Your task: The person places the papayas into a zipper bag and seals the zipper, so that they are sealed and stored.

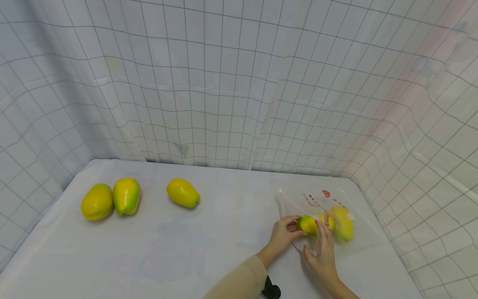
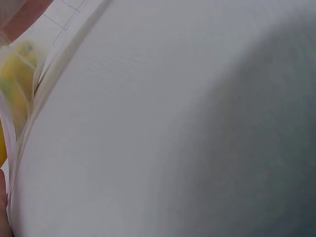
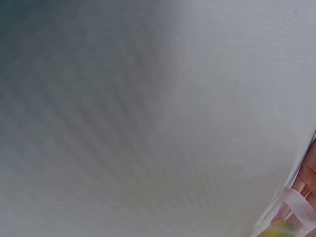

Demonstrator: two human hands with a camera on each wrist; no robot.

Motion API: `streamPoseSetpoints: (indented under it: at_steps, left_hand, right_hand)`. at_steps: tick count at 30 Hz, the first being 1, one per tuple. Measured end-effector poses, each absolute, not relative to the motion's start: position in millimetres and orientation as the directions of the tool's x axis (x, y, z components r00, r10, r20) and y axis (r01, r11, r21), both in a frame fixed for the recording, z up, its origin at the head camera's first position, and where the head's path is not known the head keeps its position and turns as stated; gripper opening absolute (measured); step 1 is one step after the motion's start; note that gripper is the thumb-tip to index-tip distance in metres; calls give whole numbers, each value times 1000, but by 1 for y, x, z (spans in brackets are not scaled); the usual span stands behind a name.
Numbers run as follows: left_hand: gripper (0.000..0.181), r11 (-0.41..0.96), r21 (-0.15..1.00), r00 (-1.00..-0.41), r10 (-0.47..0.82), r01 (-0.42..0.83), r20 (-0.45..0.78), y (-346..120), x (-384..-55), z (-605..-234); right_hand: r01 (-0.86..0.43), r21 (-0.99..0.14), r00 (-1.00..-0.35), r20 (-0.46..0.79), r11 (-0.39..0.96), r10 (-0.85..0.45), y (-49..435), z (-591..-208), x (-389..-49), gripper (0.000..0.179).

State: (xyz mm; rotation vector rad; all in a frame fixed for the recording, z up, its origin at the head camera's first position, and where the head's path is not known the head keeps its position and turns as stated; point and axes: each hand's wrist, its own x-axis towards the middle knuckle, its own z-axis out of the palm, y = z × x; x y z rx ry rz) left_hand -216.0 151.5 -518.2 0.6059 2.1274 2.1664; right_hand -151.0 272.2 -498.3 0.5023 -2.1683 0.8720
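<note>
A clear plastic bag (image 1: 358,238) with a pink rim and red print lies at the right of the table. Inside its far part shows a yellow papaya (image 1: 344,226). At the bag's mouth, my left hand (image 1: 281,236) holds the near end of another yellow-green papaya (image 1: 307,224) between fingers and thumb. The rest of that fruit lies behind film and my right fingers. My right hand (image 1: 323,261) grips the bag's rim, fingers over the film and thumb lower down. In the left wrist view, bagged fruit (image 2: 22,74) shows at the left edge.
Two papayas, one yellow (image 1: 97,202) and one yellow-green (image 1: 126,196), sit side by side at the far left. A single papaya (image 1: 183,193) lies left of centre. A black object (image 1: 271,289) is by my left sleeve. Gridded curtains (image 1: 231,83) enclose the white table (image 1: 149,249).
</note>
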Motion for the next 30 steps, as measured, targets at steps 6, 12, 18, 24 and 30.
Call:
streamPoseSetpoints:
  at_steps: [6, 12, 18, 24, 30]
  left_hand:
    - [43, -42, 968, -923, 296, 246, 248, 150, -216, -518]
    - [45, 4, 963, -925, 281, 268, 256, 144, -215, -518]
    - [45, 10, 959, -930, 247, 285, 273, 130, -213, -510]
    - [45, 50, 937, -919, 221, 346, 328, 104, -217, -502]
    - [48, 81, 924, -920, 161, 374, 358, 70, -220, -497]
  right_hand:
    - [-580, -429, -653, 753, 693, -80, 272, -499, -151, 87]
    - [-585, -411, -642, 761, 699, -90, 272, -499, -151, 87]
    - [-574, -422, -659, 746, 702, -91, 273, -499, -151, 89]
    - [-570, -427, -665, 742, 701, -89, 273, -497, -150, 90]
    - [-520, -465, -711, 701, 717, -60, 271, -497, -148, 90]
